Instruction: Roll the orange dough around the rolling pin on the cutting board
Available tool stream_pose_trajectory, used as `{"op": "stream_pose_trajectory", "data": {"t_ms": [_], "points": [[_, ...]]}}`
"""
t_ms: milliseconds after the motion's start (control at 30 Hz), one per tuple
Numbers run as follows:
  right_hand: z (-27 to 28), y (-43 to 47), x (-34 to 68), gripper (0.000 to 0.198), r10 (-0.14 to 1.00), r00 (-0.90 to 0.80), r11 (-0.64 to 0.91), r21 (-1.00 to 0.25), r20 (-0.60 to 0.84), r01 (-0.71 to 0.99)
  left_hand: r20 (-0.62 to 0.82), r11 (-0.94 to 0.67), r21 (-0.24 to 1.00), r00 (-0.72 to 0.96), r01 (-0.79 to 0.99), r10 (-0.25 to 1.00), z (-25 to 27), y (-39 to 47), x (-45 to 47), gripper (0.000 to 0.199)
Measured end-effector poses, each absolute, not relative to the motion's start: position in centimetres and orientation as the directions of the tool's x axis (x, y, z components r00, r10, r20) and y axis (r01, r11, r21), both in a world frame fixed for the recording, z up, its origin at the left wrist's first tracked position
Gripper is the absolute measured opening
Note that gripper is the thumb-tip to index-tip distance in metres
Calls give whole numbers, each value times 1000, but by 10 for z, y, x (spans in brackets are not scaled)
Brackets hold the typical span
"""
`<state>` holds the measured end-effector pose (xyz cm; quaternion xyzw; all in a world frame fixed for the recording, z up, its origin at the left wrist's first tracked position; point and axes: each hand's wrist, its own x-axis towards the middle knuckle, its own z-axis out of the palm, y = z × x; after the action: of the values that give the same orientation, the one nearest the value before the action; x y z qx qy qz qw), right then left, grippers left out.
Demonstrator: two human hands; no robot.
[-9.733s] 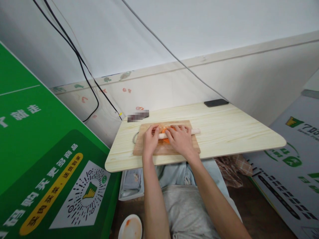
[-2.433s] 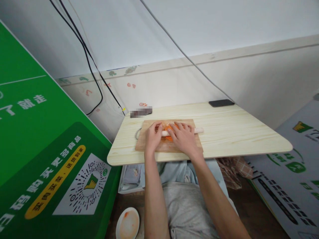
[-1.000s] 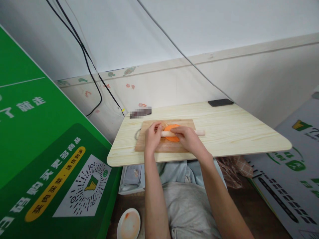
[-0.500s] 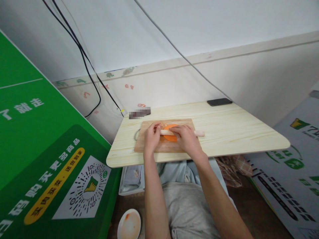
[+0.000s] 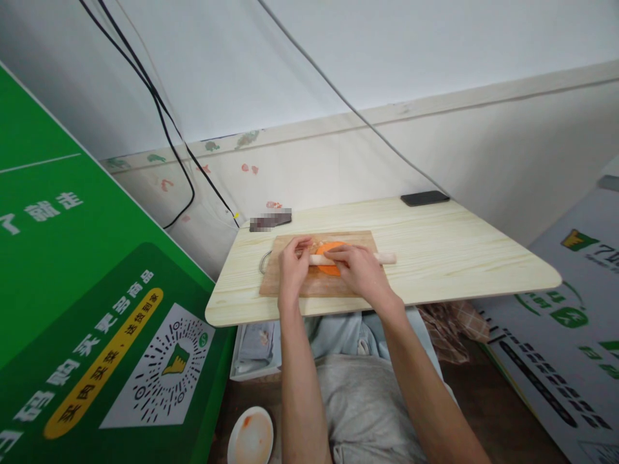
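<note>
A pale wooden rolling pin point(image 5: 387, 258) lies across a flat orange piece of dough point(image 5: 331, 268) on a wooden cutting board point(image 5: 322, 285). My left hand point(image 5: 294, 263) is closed around the pin's left end. Farther right, my right hand point(image 5: 360, 265) grips the pin too, its fingers over the dough's right side and the pin's right tip sticking out past it. Some of the dough is hidden beneath the pin and my right fingers. Whitish bits lie on the board behind the dough.
The board rests on a light wood table point(image 5: 464, 258). A black phone point(image 5: 425, 198) lies at the back edge, and a blurred dark object point(image 5: 271, 220) at the back left. Below, a stained white plate point(image 5: 250, 437) and a white box point(image 5: 255, 348) sit left of my legs.
My right fingertips have shifted slightly along the pin to the left. Both hands stay on the pin, and the dough looks much the same.
</note>
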<state>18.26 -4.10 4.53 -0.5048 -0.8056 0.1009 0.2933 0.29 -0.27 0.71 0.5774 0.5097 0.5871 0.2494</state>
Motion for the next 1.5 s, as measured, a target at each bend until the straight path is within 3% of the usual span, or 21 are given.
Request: {"op": "stream_pose_trajectory", "data": {"t_ms": [400, 700, 967, 1100, 1300, 1500], "points": [[45, -42, 187, 44, 865, -326, 491, -510, 382, 706, 457, -395, 868, -174, 301, 872, 4, -4, 0, 54], [36, -35, 186, 42, 866, -307, 483, -500, 395, 719, 395, -308, 880, -197, 361, 897, 2, -4, 1, 26], [34, -33, 182, 42, 874, -289, 449, -423, 391, 787, 416, -337, 871, -171, 357, 893, 2, -5, 0, 21], [40, -37, 187, 43, 870, -340, 479, -452, 357, 752, 405, -327, 875, -168, 357, 899, 2, -5, 0, 19], [43, -42, 196, 60, 869, -376, 494, -559, 321, 666, 395, -310, 873, -174, 376, 902, 4, -6, 1, 18], [33, -33, 197, 65, 851, -363, 524, -589, 379, 615, 394, -310, 872, -167, 378, 904, 3, -6, 0, 19]]}}
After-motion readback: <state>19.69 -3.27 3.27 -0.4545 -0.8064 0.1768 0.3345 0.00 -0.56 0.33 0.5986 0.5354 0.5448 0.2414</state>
